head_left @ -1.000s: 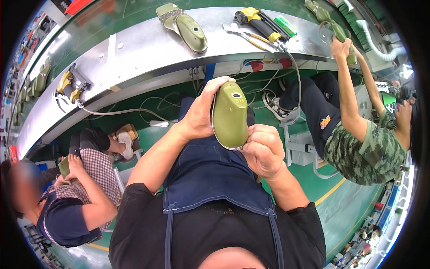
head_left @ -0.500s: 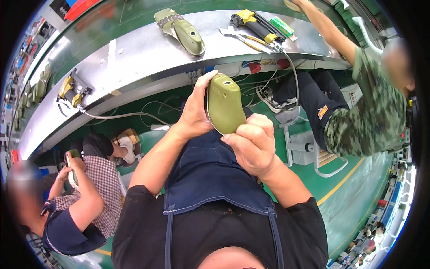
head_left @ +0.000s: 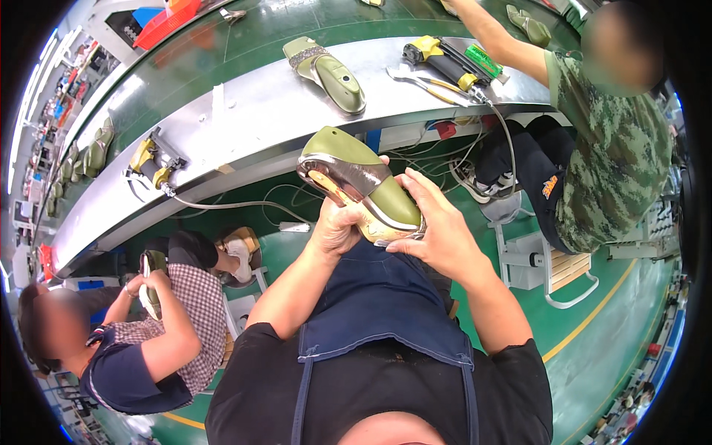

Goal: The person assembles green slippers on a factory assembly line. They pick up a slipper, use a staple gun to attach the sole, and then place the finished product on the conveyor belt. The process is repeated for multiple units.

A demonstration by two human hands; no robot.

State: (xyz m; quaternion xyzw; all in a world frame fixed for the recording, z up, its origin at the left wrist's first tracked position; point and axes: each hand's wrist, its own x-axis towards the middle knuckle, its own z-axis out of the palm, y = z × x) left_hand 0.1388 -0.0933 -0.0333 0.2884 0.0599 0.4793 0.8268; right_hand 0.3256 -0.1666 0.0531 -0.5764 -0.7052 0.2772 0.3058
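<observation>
Above my lap I hold a green plastic shoe last (head_left: 397, 200) with a shiny dark brown upper strap (head_left: 348, 174) across it and a tan sole piece beneath. It lies tilted, the heel end up and to the left. My left hand (head_left: 337, 228) is closed round its underside, the thumb near the tan part and the other fingers mostly hidden. My right hand (head_left: 446, 233) grips the toe end, with fingers along the upper side and thumb at the lower edge. Another green shoe last (head_left: 334, 80) with a patterned strap lies on the metal bench just ahead.
On the metal bench (head_left: 259, 107) are a yellow-black air tool (head_left: 152, 163) at left, another air tool (head_left: 441, 63), pliers (head_left: 430, 85) and a green box (head_left: 483, 61) at right. Hoses hang off its edge. Co-workers sit at both sides; the left one holds a shoe (head_left: 152, 282).
The shoe last has been turned over sideways, so its brown strap and tan sole now show. My right hand has opened from a pinch to a wider grip at the toe.
</observation>
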